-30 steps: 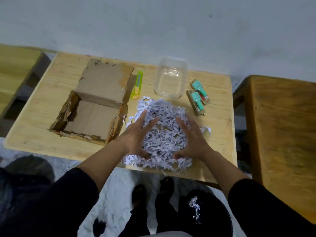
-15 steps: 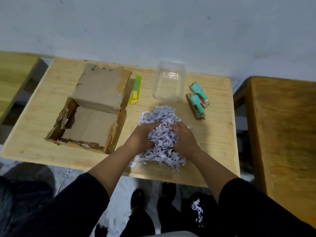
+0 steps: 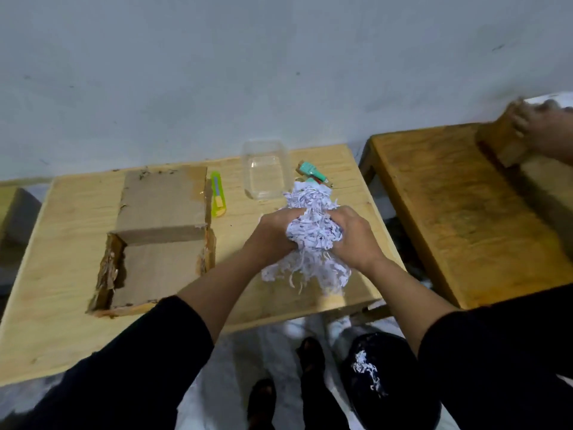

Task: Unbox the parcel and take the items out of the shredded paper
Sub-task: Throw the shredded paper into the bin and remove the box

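Observation:
A bundle of white shredded paper (image 3: pixel 313 228) is bunched between both my hands above the light wooden table (image 3: pixel 68 321). My left hand (image 3: pixel 273 232) grips its left side and my right hand (image 3: pixel 356 240) grips its right side; strands hang down below them. The opened cardboard parcel (image 3: pixel 155 243) lies empty on the table's left, its flap folded back. Two teal items on cardboard backing (image 3: pixel 313 173) lie at the back right, partly hidden behind the paper.
A clear plastic tub (image 3: pixel 265 169) stands at the back, a green and yellow box cutter (image 3: pixel 217 198) beside the parcel. A black bag (image 3: pixel 390 380) with paper shreds sits on the floor. On the darker right-hand table (image 3: pixel 459 218), another person's hand (image 3: pixel 539 128) holds a box.
My hands drew the spread paper together into a tight bundle and lifted it slightly. The view swung right, bringing another person's hand into sight.

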### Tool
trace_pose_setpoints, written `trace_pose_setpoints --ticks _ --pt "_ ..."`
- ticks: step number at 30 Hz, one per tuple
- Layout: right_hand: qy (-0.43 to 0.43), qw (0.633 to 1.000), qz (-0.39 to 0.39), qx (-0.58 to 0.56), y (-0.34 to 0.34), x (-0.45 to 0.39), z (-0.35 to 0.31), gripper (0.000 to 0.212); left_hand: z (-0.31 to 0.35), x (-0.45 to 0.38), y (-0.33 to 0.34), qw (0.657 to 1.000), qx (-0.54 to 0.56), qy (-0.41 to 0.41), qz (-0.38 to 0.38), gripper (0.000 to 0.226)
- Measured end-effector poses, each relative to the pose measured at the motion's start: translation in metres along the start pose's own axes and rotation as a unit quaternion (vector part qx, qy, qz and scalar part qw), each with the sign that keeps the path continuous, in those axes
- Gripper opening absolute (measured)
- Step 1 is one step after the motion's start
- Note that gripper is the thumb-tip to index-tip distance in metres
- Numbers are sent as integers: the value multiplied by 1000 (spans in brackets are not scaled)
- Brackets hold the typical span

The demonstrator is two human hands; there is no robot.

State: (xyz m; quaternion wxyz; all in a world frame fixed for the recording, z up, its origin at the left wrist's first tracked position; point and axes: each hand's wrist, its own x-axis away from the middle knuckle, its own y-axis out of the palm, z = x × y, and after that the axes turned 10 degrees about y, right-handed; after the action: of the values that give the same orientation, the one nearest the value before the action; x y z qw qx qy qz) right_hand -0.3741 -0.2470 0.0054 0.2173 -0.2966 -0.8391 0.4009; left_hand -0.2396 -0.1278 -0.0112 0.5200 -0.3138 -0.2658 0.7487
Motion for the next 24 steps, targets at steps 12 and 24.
trace_pose_setpoints --ticks 12,24 --pt "158 978 130 -38 -88 126 40 54 112 -32 60 987 55 117 -93 63" --pt "329 936 111 -48 -64 266 188 61 194 34 229 958 107 80 -253 66"
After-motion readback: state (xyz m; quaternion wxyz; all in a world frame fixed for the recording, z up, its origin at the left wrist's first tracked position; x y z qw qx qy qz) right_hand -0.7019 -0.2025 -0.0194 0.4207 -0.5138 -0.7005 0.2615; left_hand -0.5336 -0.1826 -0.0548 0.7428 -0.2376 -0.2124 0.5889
